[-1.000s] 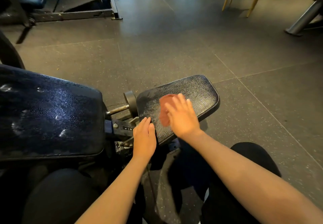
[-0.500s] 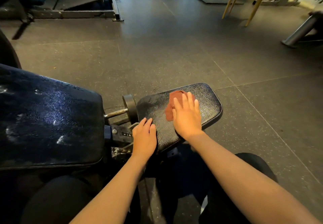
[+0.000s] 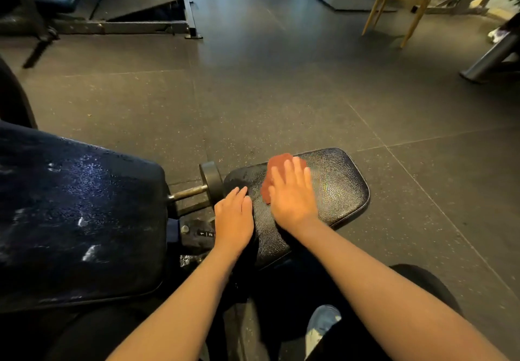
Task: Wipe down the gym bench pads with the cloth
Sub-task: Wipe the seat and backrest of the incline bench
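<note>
A small black seat pad [image 3: 337, 189] lies in the middle of the view, with a reddish-brown cloth [image 3: 277, 165] on its far left part. My right hand [image 3: 292, 194] presses flat on the cloth, fingers spread, covering most of it. Resting palm down on the pad's near left edge is my left hand [image 3: 233, 220], holding nothing. A larger dark back pad [image 3: 78, 214], speckled with wet streaks, fills the left side.
A metal pin with a round knob [image 3: 211, 182] joins the two pads above a numbered adjuster. Dark rubber floor tiles surround the bench. A wooden stool [image 3: 394, 3] stands far right, a machine frame [image 3: 126, 22] far left. My knees and a shoe are below.
My right hand has slid the cloth from the pad's near left part to its far edge. The left hand has stayed on the pad's edge.
</note>
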